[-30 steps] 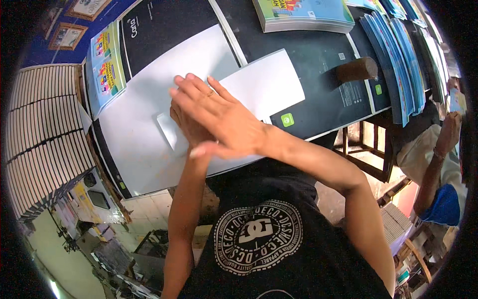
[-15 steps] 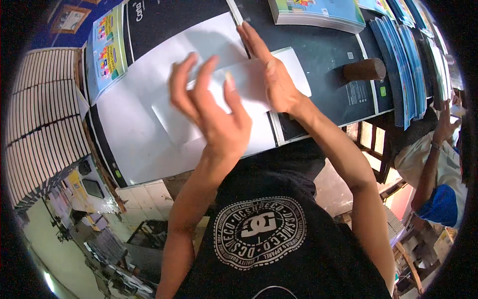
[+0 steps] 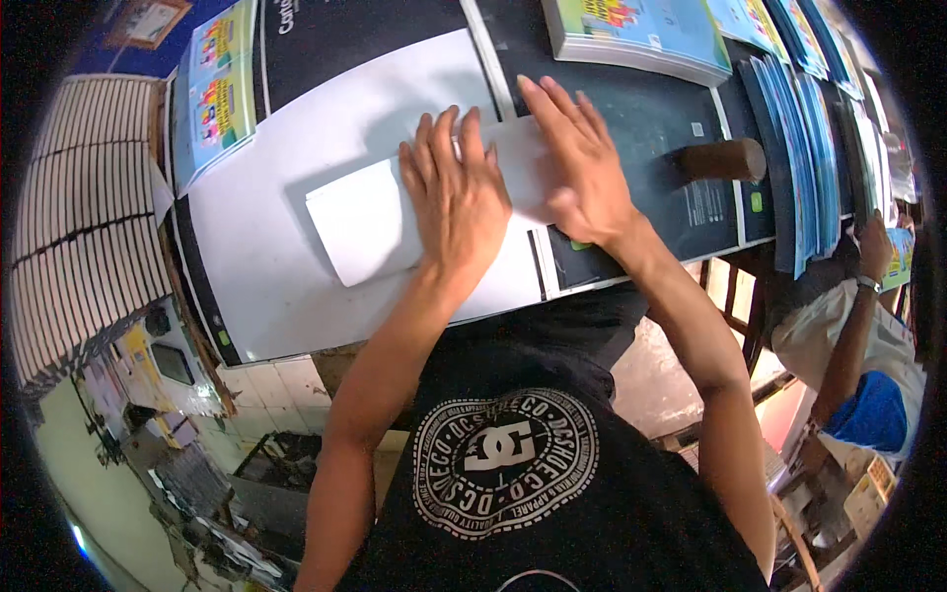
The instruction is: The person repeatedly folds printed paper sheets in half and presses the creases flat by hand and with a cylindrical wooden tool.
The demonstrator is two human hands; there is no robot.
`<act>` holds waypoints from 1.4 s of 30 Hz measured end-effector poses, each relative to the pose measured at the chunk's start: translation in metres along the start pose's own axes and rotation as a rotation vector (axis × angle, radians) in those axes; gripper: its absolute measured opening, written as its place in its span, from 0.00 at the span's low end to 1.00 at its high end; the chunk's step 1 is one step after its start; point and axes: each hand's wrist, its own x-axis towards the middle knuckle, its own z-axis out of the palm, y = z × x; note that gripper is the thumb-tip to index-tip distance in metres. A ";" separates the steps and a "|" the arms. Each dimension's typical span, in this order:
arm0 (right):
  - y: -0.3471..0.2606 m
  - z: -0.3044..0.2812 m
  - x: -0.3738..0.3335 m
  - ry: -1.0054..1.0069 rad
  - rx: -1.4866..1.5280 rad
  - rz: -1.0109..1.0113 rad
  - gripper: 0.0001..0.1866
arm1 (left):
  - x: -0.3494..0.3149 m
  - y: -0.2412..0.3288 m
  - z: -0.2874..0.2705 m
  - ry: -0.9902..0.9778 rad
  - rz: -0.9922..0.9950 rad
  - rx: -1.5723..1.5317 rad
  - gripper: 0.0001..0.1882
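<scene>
A white folded paper piece lies aslant on a larger white sheet that covers part of the black worktop. Flat across its middle rests my left hand, fingers spread and pointing away from me. My right hand lies over the paper's right end with fingers stretched out; its thumb is blurred. That end of the paper is mostly hidden beneath the right hand. Neither hand grips anything. To the right of my right hand, a short brown wooden cylinder lies on the black surface.
A thick stack of colourful booklets stands at the far side, with another pile at the far left. Rows of blue-edged booklets line the right. Piled bound blocks fill the left. Another person's arm shows at the right edge.
My left hand has come down from above the paper and now lies flat on it. My right hand has shifted a little right, over the paper's end.
</scene>
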 end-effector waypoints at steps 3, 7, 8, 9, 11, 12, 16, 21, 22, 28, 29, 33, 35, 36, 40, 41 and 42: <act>0.002 -0.005 0.002 -0.034 0.026 0.012 0.46 | 0.003 -0.002 -0.003 0.052 0.034 -0.078 0.26; -0.010 0.005 0.007 -0.192 -0.406 0.112 0.39 | 0.005 -0.005 -0.034 0.099 0.064 -0.315 0.24; -0.013 0.006 0.008 -0.165 -0.426 0.108 0.36 | 0.005 -0.002 -0.056 0.225 0.097 -0.333 0.23; -0.016 0.006 0.009 -0.166 -0.417 0.107 0.36 | 0.004 0.000 -0.078 0.348 0.131 -0.350 0.23; -0.019 0.006 0.012 -0.163 -0.440 0.100 0.37 | -0.001 -0.012 -0.095 0.450 0.226 -0.272 0.25; -0.020 0.006 0.012 -0.162 -0.455 0.088 0.37 | -0.006 -0.028 -0.072 0.350 0.127 -0.202 0.25; -0.017 0.009 0.011 -0.193 -0.475 0.095 0.37 | -0.012 -0.058 -0.035 0.185 -0.039 -0.175 0.28; -0.016 0.005 0.010 -0.197 -0.438 0.123 0.36 | -0.021 -0.047 -0.121 0.484 -0.070 -0.338 0.27; -0.017 0.004 0.009 -0.187 -0.448 0.120 0.36 | -0.025 -0.056 -0.110 0.480 -0.075 -0.334 0.27; -0.016 -0.001 0.010 -0.141 -0.340 0.122 0.47 | -0.041 -0.113 -0.052 0.376 -0.377 -0.250 0.31; -0.018 -0.007 0.006 -0.139 -0.345 0.122 0.47 | -0.049 -0.114 -0.056 0.372 -0.420 -0.388 0.32; -0.010 -0.048 -0.023 0.359 0.195 0.281 0.70 | -0.085 -0.134 -0.081 0.231 -0.353 -0.580 0.36; 0.001 -0.073 -0.060 0.070 0.301 0.410 0.60 | -0.099 -0.127 -0.105 0.043 -0.320 -0.647 0.35; -0.003 -0.072 -0.067 -0.043 0.195 0.383 0.51 | -0.099 -0.132 -0.102 0.152 -0.050 -0.267 0.26; -0.021 -0.082 -0.065 -0.034 0.269 0.451 0.18 | -0.110 -0.133 -0.121 0.088 -0.237 -0.471 0.14; -0.026 -0.092 -0.062 0.053 0.505 0.539 0.15 | -0.114 -0.131 -0.133 0.109 -0.345 -0.575 0.14; -0.026 -0.097 -0.067 0.089 0.660 0.515 0.19 | -0.112 -0.127 -0.150 0.129 -0.443 -0.515 0.12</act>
